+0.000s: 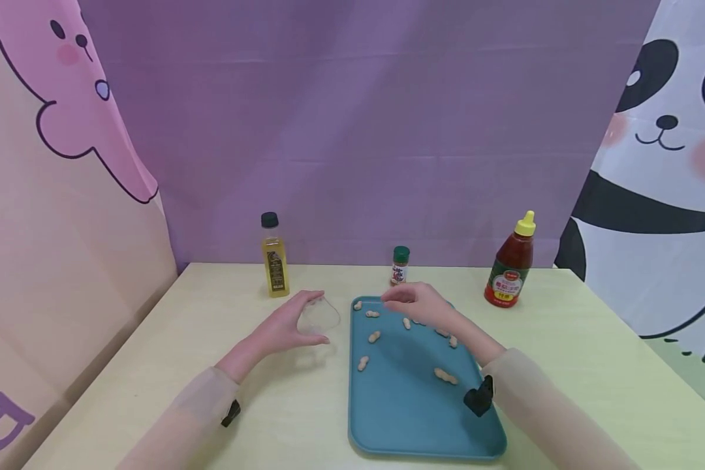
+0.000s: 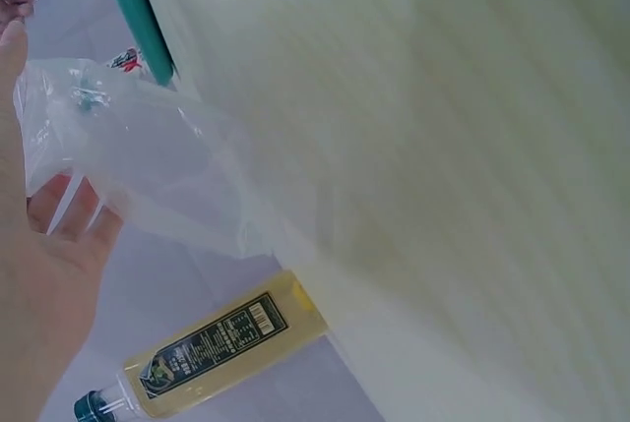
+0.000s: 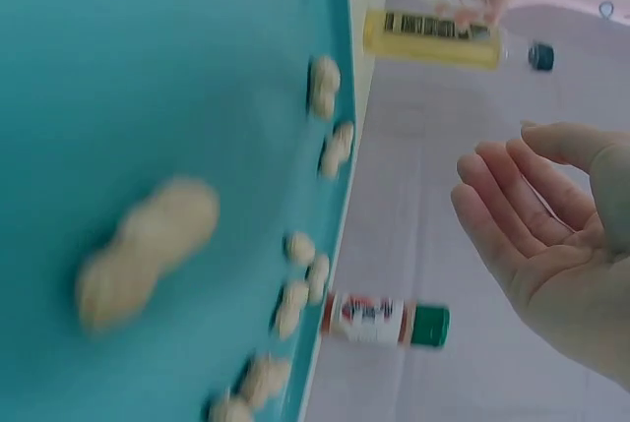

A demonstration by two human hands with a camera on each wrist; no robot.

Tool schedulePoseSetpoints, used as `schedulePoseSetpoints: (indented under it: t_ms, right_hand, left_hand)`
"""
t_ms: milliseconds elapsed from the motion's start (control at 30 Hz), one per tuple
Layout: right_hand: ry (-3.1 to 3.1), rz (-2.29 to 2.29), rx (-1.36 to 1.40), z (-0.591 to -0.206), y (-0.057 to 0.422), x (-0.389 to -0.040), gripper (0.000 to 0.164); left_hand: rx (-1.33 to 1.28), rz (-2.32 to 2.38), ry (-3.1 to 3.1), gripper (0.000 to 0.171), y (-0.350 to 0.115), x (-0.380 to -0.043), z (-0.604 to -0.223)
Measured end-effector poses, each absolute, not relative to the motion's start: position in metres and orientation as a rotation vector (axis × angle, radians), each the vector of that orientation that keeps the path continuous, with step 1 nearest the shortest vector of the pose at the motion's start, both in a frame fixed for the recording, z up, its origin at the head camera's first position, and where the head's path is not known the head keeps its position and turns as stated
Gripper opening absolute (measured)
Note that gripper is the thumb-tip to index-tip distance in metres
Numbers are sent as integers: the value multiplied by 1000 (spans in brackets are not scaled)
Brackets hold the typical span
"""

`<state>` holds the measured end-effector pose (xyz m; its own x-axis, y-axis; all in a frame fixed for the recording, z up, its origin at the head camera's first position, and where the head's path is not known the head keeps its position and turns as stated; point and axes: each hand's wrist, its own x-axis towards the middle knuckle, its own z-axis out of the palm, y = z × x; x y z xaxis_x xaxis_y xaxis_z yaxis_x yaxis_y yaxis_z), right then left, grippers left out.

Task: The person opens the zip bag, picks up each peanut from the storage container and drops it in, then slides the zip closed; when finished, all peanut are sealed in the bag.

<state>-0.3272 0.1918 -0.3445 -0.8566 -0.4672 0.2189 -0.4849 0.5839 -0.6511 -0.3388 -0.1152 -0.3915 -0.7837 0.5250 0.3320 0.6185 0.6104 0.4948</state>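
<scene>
Near the middle of the head view, the person's left hand (image 1: 283, 328) is cupped sideways, thumb and fingers well apart, holding a clear plastic bag (image 2: 162, 151). The left wrist view shows the film better, crinkled around the fingers and spreading from the left edge toward the centre. I can't tell exactly how the fingertips catch it.

The right hand (image 1: 421, 305) hovers over the top edge of the blue tray (image 1: 408, 421), just right of centre. Its fingers bend loosely, and in the right wrist view I see a bare palm with the thumb clear of the fingers. Unshelled peanuts (image 1: 446, 376) lie scattered on the tray: some down its left side, several near the top and upper right, partly hidden by the forearm, and one by itself at the right, below the wrist.

All this is on a pale wooden table (image 1: 282, 421). A yellow oil bottle (image 1: 276, 267) stands left of centre, a small green-capped jar (image 1: 399, 269) behind the tray, and a ketchup bottle (image 1: 508, 273) with a yellow nozzle at the right. A purple cloth (image 1: 358, 130) hangs behind.
</scene>
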Motion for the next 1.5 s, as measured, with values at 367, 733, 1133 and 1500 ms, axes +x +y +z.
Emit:
schedulePoseSetpoints:
  t_ms: [367, 733, 1133, 1500]
  right_hand:
    - [-2793, 980, 698, -351, 243, -332, 29]
    - [-2865, 898, 651, -371, 273, -339, 28]
    - [-2959, 716, 650, -391, 280, -352, 21]
    - [-2967, 711, 688, -390, 278, -354, 18]
  left_hand:
    - [-956, -856, -2699, 91, -115, -337, -392]
    - [-946, -856, -2737, 94, -112, -335, -395]
    - [-940, -865, -2746, 93, -111, -334, -395]
    - [-986, -844, -2744, 92, -111, -332, -393]
